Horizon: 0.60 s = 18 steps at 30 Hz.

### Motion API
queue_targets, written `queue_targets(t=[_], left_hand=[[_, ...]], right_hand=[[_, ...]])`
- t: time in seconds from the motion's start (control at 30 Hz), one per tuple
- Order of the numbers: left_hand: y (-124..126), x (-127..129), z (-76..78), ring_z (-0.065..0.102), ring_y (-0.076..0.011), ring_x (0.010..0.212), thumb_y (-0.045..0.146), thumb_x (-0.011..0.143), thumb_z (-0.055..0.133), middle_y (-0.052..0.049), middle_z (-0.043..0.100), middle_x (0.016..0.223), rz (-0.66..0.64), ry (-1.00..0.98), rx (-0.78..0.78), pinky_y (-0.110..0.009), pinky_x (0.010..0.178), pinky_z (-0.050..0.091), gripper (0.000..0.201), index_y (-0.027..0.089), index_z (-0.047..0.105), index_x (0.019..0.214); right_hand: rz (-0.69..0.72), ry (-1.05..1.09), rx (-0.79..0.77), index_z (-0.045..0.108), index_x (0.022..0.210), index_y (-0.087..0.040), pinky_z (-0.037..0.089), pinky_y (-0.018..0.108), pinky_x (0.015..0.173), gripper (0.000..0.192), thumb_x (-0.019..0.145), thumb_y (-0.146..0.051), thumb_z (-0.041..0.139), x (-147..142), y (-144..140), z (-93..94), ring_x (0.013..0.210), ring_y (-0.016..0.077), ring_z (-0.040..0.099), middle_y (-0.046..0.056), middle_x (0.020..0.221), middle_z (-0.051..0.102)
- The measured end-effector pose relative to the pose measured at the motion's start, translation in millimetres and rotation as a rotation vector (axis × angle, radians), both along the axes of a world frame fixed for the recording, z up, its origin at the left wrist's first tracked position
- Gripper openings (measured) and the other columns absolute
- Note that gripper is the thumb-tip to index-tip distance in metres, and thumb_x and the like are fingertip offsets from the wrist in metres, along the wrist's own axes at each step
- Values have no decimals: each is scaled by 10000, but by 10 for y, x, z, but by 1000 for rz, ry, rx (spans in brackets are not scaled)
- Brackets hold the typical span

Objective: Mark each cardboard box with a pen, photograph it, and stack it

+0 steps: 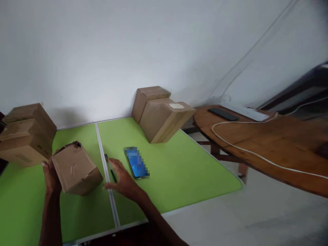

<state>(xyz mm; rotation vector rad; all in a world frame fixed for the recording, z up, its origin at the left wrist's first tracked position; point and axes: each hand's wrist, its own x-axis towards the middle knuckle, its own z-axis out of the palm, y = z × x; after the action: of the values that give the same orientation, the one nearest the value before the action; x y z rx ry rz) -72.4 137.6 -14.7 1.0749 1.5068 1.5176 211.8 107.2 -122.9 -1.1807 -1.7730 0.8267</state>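
A cardboard box (74, 167) with a torn, dark-edged upper corner sits tilted over the left half of the green folding table (179, 177). My left hand (52, 177) grips its left side, thumb up, the other fingers partly hidden by the box. To the right of the box, apart from it, my right hand (123, 179) is open with thumb and fingers spread. Beneath that hand lies a dark pen (113, 175), partly covered by the fingers, near the table's white centre seam. Just beyond is a phone (137, 162) with a lit blue screen, its image pixelated.
Several cardboard boxes (28, 136) stand at the table's left, by the wall. More boxes (164, 116) lean together at the back right. A wooden table (256, 143) on the right bears a dark flat object (222, 114), a white keyboard-like slab (246, 112) and a white cable (246, 152).
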Motion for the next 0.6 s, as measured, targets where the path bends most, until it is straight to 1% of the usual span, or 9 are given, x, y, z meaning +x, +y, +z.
queue_targets(t=[0.03, 0.1, 0.2, 0.3, 0.37, 0.43, 0.47, 0.53, 0.6], left_hand=[[-49, 11, -82, 723, -436, 1327, 1122, 791, 276, -185, 821, 1191, 5, 4, -26, -612, 1083, 615, 1152, 204, 763, 1289], [-201, 18, -229, 712, -458, 1339, 1173, 698, 321, -193, 826, 1149, 18, 31, -83, -642, 1111, 599, 1183, 226, 797, 1223], [-523, -83, -301, 694, -477, 1348, 1180, 632, 449, -204, 820, 1219, 41, 86, -128, -696, 1198, 521, 1189, 227, 810, 1243], [-866, -311, -127, 689, -477, 1336, 1095, 704, 561, -199, 788, 1369, 50, 194, -146, -732, 1200, 492, 1149, 228, 756, 1433], [-1067, -446, 68, 690, -461, 1338, 1005, 802, 578, -170, 765, 1444, 48, 309, -124, -697, 1158, 531, 1048, 273, 698, 1543], [-1227, -511, 252, 687, -445, 1359, 958, 887, 503, -131, 755, 1478, 64, 416, -77, -647, 1123, 566, 959, 319, 670, 1582], [-1288, -518, 325, 677, -443, 1384, 952, 911, 463, -117, 748, 1495, 78, 453, -43, -631, 1129, 569, 931, 329, 684, 1567], [-1366, -505, 417, 627, -445, 1466, 947, 945, 407, -89, 715, 1557, 90, 496, 19, -627, 1195, 534, 894, 338, 723, 1518], [-1390, -494, 446, 606, -459, 1493, 952, 957, 362, -78, 712, 1571, 107, 467, -4, -678, 1272, 451, 896, 344, 744, 1491]], right_hand=[[110, 75, -29, 497, 1702, -235, 400, 607, 1334, 1141, 761, -638, 1001, -204, -10, -13, 1596, 416, 494, 205, 1701, 542], [194, 229, -91, 504, 1687, -221, 413, 599, 1326, 1173, 726, -658, 1016, -526, -44, -31, 1567, 417, 533, 212, 1674, 569], [165, 410, -224, 644, 1508, -222, 529, 544, 1210, 914, 783, -671, 974, -709, -127, 63, 1336, 365, 693, 155, 1436, 736], [227, 577, -405, 685, 1404, -234, 578, 499, 1133, 797, 835, -746, 905, -640, -207, 359, 1208, 329, 741, 111, 1297, 791], [244, 699, -489, 610, 1529, -245, 556, 515, 1176, 913, 867, -837, 823, -575, -243, 598, 1280, 340, 732, 132, 1372, 774], [206, 748, -530, 461, 1690, -254, 509, 535, 1248, 1075, 883, -899, 756, -550, -273, 789, 1419, 353, 677, 174, 1532, 701], [186, 747, -545, 407, 1732, -263, 489, 539, 1273, 1127, 877, -913, 751, -558, -290, 851, 1488, 356, 633, 185, 1612, 648], [176, 740, -583, 399, 1741, -297, 499, 540, 1272, 1133, 864, -916, 763, -611, -336, 904, 1567, 357, 569, 167, 1696, 583], [263, 756, -669, 450, 1685, -313, 613, 546, 1122, 1070, 866, -945, 723, -707, -403, 881, 1470, 369, 665, 155, 1594, 676]])
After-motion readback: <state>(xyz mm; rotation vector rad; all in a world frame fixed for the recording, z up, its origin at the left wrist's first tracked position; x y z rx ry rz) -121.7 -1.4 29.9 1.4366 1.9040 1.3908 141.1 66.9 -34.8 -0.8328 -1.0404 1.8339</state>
